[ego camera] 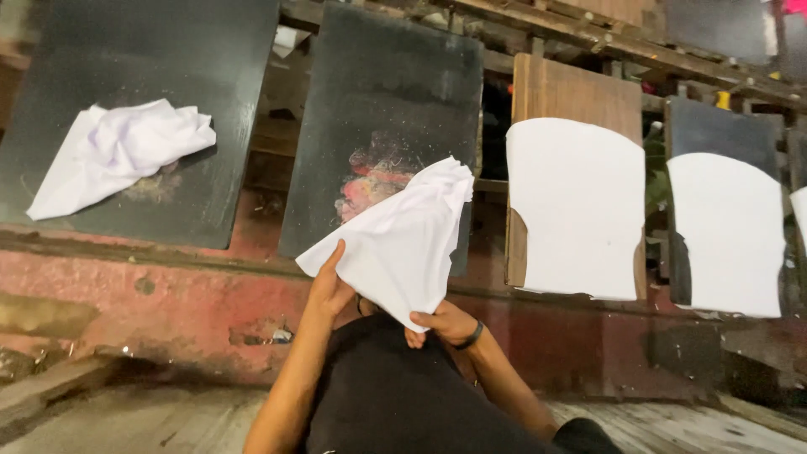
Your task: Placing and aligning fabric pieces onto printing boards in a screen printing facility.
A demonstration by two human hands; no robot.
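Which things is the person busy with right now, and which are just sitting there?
In use:
folded white fabric piece, held by left hand and right hand
paint-stained black board behind it

Just sitting there:
crumpled white cloth on the left black board
white fabric stretched on the brown wooden board
white fabric on the dark right board

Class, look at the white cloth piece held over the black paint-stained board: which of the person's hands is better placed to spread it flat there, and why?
Probably the left hand: it grips the white cloth piece at its edge nearest the black paint-stained board. The right hand holds the lower corner, nearer the body.
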